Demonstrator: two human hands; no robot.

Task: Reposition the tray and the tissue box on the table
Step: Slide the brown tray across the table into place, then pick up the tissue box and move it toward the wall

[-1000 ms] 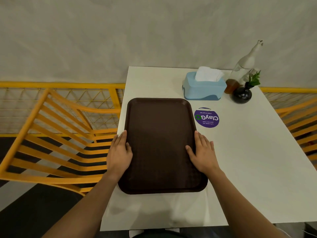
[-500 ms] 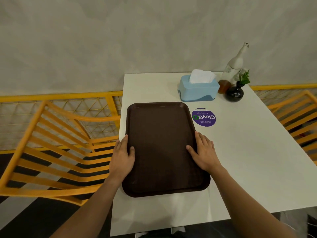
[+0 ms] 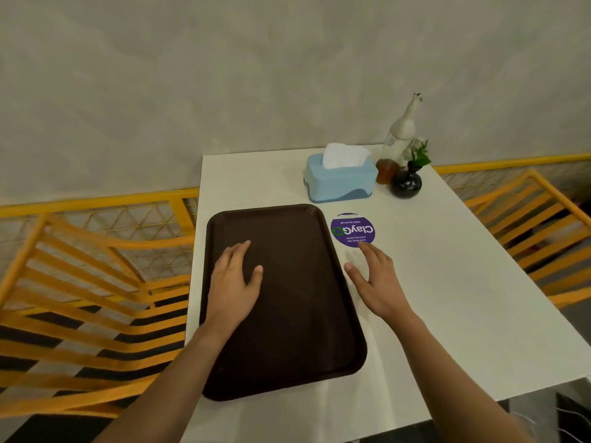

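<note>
A dark brown tray (image 3: 297, 314) lies flat along the left side of the white table (image 3: 447, 298). Over the tray's left half is my left hand (image 3: 235, 282), fingers spread and holding nothing. My right hand (image 3: 377, 279) is open over the bare table just right of the tray's edge, apart from it. A light blue tissue box (image 3: 339, 180) with white tissue sticking out stands beyond the tray's far right corner.
A round purple sticker (image 3: 352, 231) sits on the table by my right fingertips. A tall pale bottle (image 3: 401, 132), a small amber jar (image 3: 386, 171) and a black vase with a green sprig (image 3: 406, 183) stand right of the tissue box. Yellow chairs (image 3: 80, 282) flank the table.
Both hands have let go of the tray's side edges. The left hand moved inward over the tray, and the right hand moved forward toward the sticker.
</note>
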